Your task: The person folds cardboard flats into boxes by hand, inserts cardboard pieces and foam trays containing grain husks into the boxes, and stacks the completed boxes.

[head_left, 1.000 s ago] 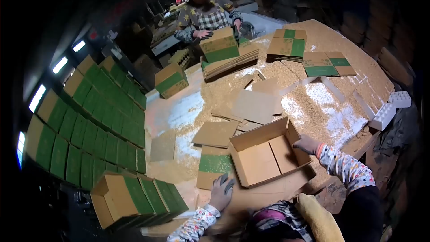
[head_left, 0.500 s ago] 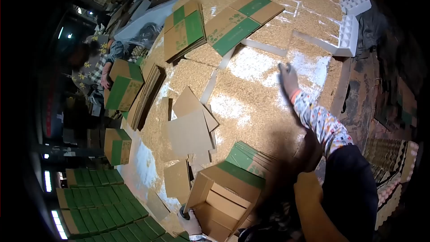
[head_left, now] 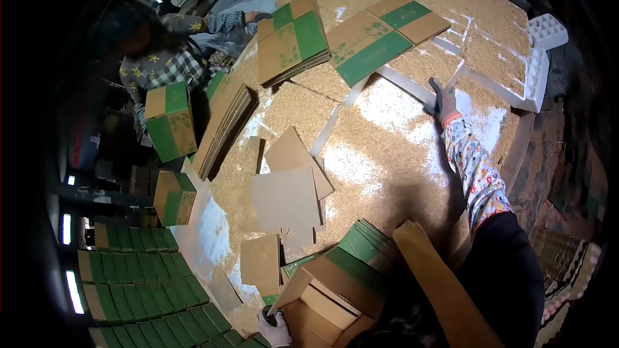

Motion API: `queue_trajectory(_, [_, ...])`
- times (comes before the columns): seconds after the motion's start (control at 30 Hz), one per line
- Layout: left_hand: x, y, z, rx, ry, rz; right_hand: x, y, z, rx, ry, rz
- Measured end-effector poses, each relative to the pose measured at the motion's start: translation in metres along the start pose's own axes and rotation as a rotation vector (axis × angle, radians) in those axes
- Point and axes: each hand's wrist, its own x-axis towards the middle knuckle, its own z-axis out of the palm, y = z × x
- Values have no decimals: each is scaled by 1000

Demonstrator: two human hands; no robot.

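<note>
My left hand (head_left: 276,330), in a pale glove with dark fingertips, grips the left edge of an open cardboard box (head_left: 351,277) at the bottom of the view. The box is brown with a green band, and its inside faces me. My right hand (head_left: 445,102), gloved and in a flowered sleeve, reaches far forward. Its fingers are spread beside the end of a white foam strip (head_left: 406,85); whether they touch it I cannot tell. Around it, tan shavings (head_left: 387,129) lie over white patches.
Flattened green-and-brown cartons (head_left: 374,58) lie at the far side, with loose cardboard sheets (head_left: 284,196) left of centre. White foam trays (head_left: 536,77) stand at the far right. A co-worker (head_left: 161,58) is at the left beside a carton (head_left: 171,122). Several green boxes (head_left: 142,283) fill the lower left.
My right hand has moved forward to the foam strip, its fingers spreading. The box in my left hand sits slightly lower. The co-worker's hand has left the carton and reaches toward the far flattened cartons.
</note>
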Motion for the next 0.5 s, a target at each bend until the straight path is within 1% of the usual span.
queue_trajectory(0.07, [0,-6,2,-99,59,102,-53,-4,-7,47,-36,33])
queue_trajectory(0.13, [0,-39,17,-700,-6,-79,-119,-6,-36,25,-158,235])
queue_trajectory(0.17, [-6,-16,7,-905,63,-97,-142,1,-56,100,-273,300])
queue_trajectory(0.2, [-8,-21,10,-890,175,-63,-162,11,-79,170,-387,373])
queue_trajectory(0.23, [-13,-39,21,-1171,157,-207,-188,23,-104,-29,-637,73])
queue_trajectory(0.27, [-13,-48,23,-964,186,-34,-220,6,-102,54,-661,328])
queue_trajectory(0.3, [0,-89,50,-1222,53,-161,-253,-12,-100,127,-645,586])
queue_trajectory(0.33, [1,-62,34,-1171,-64,-141,-272,-22,-99,91,-705,610])
queue_trajectory(0.37, [8,-64,39,-795,30,103,-288,-29,-95,37,-772,638])
queue_trajectory(0.4, [15,-67,45,-410,203,289,-306,-36,-86,-27,-846,672])
queue_trajectory(0.43, [18,-47,28,-338,203,327,-337,-58,-68,-149,-897,650])
queue_trajectory(0.47, [32,-50,34,-335,270,427,-361,-73,-56,-275,-902,568])
queue_trajectory(0.5, [38,-42,44,-361,515,493,-372,-80,-52,-379,-992,429])
